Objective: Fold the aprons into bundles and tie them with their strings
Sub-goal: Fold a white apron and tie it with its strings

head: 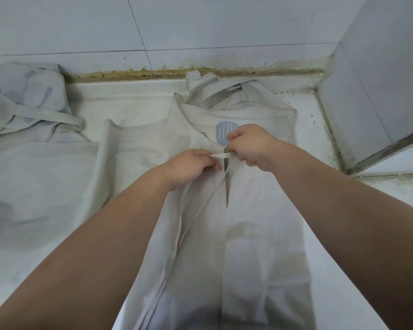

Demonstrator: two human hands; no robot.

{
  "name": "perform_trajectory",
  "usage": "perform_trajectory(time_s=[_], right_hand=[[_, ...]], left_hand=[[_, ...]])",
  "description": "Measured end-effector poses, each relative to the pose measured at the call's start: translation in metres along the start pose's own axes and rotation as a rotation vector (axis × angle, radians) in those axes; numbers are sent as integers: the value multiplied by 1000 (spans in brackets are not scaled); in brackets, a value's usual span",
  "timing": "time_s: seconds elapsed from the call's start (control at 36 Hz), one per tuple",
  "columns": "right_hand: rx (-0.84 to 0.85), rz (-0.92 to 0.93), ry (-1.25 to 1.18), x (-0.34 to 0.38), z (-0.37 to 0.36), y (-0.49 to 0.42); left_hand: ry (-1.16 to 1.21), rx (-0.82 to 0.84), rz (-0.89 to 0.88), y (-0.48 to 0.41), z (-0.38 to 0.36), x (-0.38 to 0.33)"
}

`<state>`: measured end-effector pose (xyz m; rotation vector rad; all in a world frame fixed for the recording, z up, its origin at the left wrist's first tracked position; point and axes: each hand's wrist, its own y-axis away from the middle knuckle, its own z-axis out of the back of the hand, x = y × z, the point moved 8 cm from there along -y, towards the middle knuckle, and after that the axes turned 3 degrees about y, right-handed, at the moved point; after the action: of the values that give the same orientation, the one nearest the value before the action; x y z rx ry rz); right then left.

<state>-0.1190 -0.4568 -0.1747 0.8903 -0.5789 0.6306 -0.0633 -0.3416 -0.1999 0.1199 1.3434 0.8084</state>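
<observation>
A pale grey apron (pixel 255 234) lies lengthwise on the white counter (pixel 134 101), its two sides folded in and meeting along a centre gap. Its neck strap (pixel 222 88) lies bunched at the far end, and a blue-grey spatula print (pixel 227 132) shows near the chest. My left hand (pixel 191 165) and my right hand (pixel 250 144) each pinch one end of a short flat string (pixel 221 155), stretched taut between them just above the centre gap.
More pale apron cloth (pixel 34 177) spreads over the counter's left side, with a crumpled apron (pixel 26 101) and its strap at the back left. A tiled wall (pixel 177 27) with a grimy seam runs behind. A tiled corner (pixel 379 67) closes the right side.
</observation>
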Motion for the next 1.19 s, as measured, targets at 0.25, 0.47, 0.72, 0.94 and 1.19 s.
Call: perform_trajectory(time_s=[0.25,0.47,0.72,0.94,1.19], right_hand=[[-126,-45,-743,-3,34,10],[-206,-100,-1010,-28,68,35],[-1,-110,-361,-32,69,55],[-308,-271,908,-38,102,81],[-390,-381,880,-60,109,88]], left_hand=[[214,-174,156,2,26,5],[-17,-329,-4,4,40,-17],[-384,-464,-47,12,52,-16],[-585,-487,-13,15,59,-18],[-844,-546,74,26,64,-25]])
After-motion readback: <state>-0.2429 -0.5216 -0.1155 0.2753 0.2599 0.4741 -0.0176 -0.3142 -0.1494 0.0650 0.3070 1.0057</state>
